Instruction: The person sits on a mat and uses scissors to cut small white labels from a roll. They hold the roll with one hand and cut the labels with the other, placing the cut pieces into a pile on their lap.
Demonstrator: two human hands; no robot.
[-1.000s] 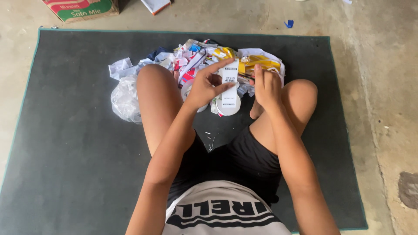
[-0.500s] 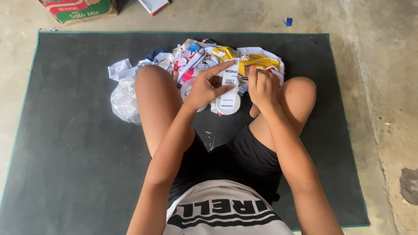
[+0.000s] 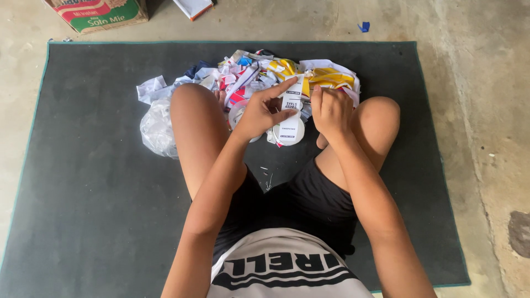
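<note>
Though printed, white label (image 3: pixel 291 105)

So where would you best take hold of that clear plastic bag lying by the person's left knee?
Probably at the crumpled top of the clear plastic bag, coming from the left over the bare dark mat. Its right edge presses against the leg, and the folds there give a hand something to pinch.
</note>
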